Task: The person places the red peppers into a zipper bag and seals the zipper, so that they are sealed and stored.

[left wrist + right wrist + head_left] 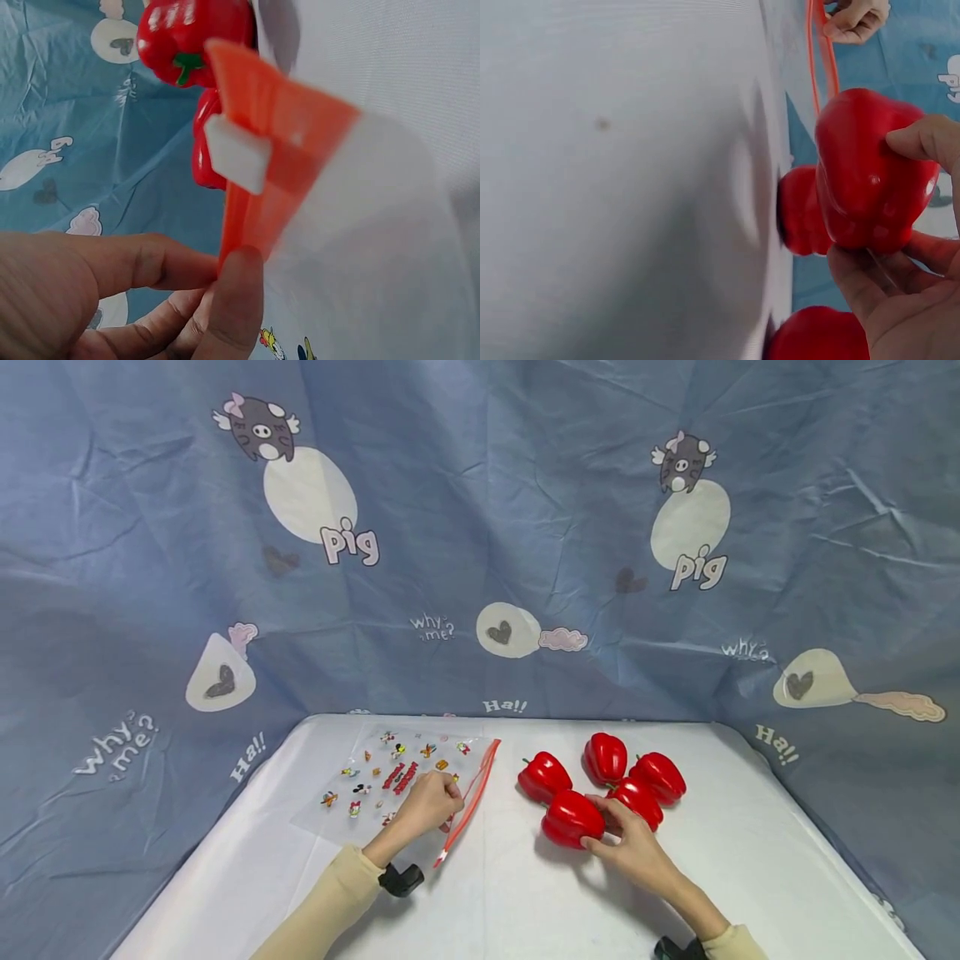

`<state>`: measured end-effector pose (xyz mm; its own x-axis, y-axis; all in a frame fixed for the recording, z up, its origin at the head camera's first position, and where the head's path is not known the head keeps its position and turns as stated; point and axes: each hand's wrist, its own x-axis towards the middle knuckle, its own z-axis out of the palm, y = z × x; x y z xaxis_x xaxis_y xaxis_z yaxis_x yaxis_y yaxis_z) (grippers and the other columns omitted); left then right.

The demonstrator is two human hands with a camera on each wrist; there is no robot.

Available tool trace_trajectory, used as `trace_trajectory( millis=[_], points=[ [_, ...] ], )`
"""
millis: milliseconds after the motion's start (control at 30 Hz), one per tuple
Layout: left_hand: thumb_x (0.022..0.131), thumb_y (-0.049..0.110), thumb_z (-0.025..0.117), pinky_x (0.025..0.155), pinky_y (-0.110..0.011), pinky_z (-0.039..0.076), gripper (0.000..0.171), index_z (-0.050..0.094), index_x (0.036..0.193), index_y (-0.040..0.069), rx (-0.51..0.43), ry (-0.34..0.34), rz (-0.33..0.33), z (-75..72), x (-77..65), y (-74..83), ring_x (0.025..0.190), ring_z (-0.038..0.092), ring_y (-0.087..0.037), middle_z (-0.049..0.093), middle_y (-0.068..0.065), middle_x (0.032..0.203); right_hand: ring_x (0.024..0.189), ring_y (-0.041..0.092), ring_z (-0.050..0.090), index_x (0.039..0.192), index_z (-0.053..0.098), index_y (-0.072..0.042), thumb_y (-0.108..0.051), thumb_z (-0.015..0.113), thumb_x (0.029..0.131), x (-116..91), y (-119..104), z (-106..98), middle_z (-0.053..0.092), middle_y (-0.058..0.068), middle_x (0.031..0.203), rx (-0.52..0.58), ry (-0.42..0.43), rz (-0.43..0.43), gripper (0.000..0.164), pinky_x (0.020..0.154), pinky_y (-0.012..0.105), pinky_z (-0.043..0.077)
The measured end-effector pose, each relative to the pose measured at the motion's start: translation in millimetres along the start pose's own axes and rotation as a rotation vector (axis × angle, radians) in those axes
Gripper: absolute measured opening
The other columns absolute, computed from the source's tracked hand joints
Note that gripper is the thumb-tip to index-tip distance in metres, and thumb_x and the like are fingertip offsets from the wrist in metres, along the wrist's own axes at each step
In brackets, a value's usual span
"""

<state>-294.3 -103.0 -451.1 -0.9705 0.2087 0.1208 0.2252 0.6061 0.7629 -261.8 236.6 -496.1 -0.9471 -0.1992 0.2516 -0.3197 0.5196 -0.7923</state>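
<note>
My left hand [432,800] pinches the orange-red zip edge of a clear zip bag [345,781] printed with small cartoon figures. In the left wrist view, thumb and forefinger hold that zip strip [251,217], a white slider [238,154] sitting on it just beyond the fingertips. My right hand [633,847] grips a glossy red bell pepper [572,819], thumb on one side and fingers on the other. The right wrist view shows this held pepper [874,169] raised off the white table, its shadow falling below.
Several more red bell peppers lie behind and beside the held one: one pepper [545,777] to its left, others [605,758] at the back right. The white table [517,910] ends at a blue printed curtain [480,527] behind and at both sides.
</note>
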Motion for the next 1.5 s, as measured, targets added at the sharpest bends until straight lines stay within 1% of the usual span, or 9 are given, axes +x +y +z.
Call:
trace_trajectory(
  millis=[100,233,400,700,900,1033,1167,1367,1500],
  points=[
    [0.080,0.000,0.062,0.042,-0.026,0.049,0.008,0.063,0.072,0.002,0.000,-0.004,-0.002,-0.4,-0.3,-0.3,0.042,0.062,-0.019,0.060,-0.007,0.060,0.106,0.022,0.064,0.132,0.054,-0.013,-0.018,0.081,0.076,4,-3,-1,0.061,0.005,0.122,0.007,0.003,-0.027,0.063,0.087,0.030,0.054],
    [0.080,0.001,0.063,0.042,-0.026,0.050,0.008,0.063,0.072,0.002,-0.005,-0.007,-0.004,-0.4,-0.8,-0.7,0.042,0.062,-0.019,0.061,-0.008,0.061,0.105,0.026,0.064,0.132,0.054,-0.011,-0.020,0.080,0.077,9,-8,-1,0.061,0.006,0.122,0.026,0.003,-0.056,0.062,0.087,0.034,0.054],
    [0.081,0.000,0.062,0.043,-0.026,0.050,0.008,0.064,0.074,0.002,-0.009,-0.013,0.000,-0.9,-1.0,-0.6,0.043,0.063,-0.021,0.060,-0.006,0.062,0.107,0.026,0.063,0.131,0.054,-0.013,-0.024,0.082,0.075,15,-16,1,0.062,0.005,0.123,0.031,0.002,-0.055,0.063,0.088,0.039,0.054],
    [0.082,0.000,0.063,0.042,-0.026,0.050,0.009,0.064,0.073,0.002,-0.003,-0.009,-0.001,-1.0,0.6,0.4,0.042,0.062,-0.016,0.059,-0.005,0.063,0.111,0.026,0.061,0.132,0.054,-0.013,-0.026,0.082,0.075,25,-25,10,0.062,0.005,0.124,0.043,0.010,-0.087,0.064,0.087,0.036,0.054],
    [0.081,-0.001,0.062,0.042,-0.027,0.051,0.009,0.063,0.072,0.001,-0.022,-0.016,-0.011,0.6,-0.7,1.2,0.042,0.062,-0.018,0.059,-0.006,0.063,0.112,0.026,0.061,0.132,0.054,-0.011,-0.024,0.081,0.076,30,-37,19,0.062,0.006,0.126,0.032,0.020,-0.108,0.064,0.087,0.036,0.055],
    [0.080,-0.001,0.062,0.042,-0.028,0.051,0.009,0.063,0.071,0.001,-0.025,-0.009,-0.006,1.6,-1.4,2.2,0.043,0.063,-0.019,0.058,-0.006,0.062,0.108,0.026,0.062,0.133,0.054,-0.010,-0.024,0.080,0.077,36,-44,25,0.064,0.007,0.121,0.040,0.018,-0.138,0.063,0.087,0.040,0.054],
    [0.080,-0.001,0.062,0.043,-0.028,0.051,0.009,0.063,0.071,0.001,-0.028,-0.006,-0.002,1.7,-1.5,2.8,0.044,0.062,-0.018,0.059,-0.005,0.062,0.103,0.024,0.061,0.134,0.054,-0.011,-0.022,0.080,0.078,41,-47,33,0.064,0.005,0.114,0.053,0.006,-0.142,0.063,0.088,0.045,0.053],
    [0.080,-0.002,0.061,0.044,-0.028,0.052,0.008,0.064,0.072,0.000,-0.047,-0.009,0.008,1.1,-1.8,2.6,0.045,0.063,-0.018,0.060,-0.006,0.063,0.104,0.021,0.063,0.132,0.055,-0.013,-0.021,0.081,0.076,46,-52,44,0.062,0.005,0.124,0.056,0.010,-0.134,0.063,0.085,0.038,0.055],
    [0.080,-0.003,0.060,0.043,-0.028,0.052,0.008,0.064,0.073,0.000,-0.047,-0.015,0.013,1.4,-1.9,2.3,0.046,0.063,-0.019,0.061,-0.007,0.064,0.101,0.021,0.066,0.131,0.056,-0.016,-0.021,0.081,0.075,48,-56,49,0.063,0.005,0.122,0.081,0.007,-0.136,0.061,0.083,0.035,0.056]
  ],
)
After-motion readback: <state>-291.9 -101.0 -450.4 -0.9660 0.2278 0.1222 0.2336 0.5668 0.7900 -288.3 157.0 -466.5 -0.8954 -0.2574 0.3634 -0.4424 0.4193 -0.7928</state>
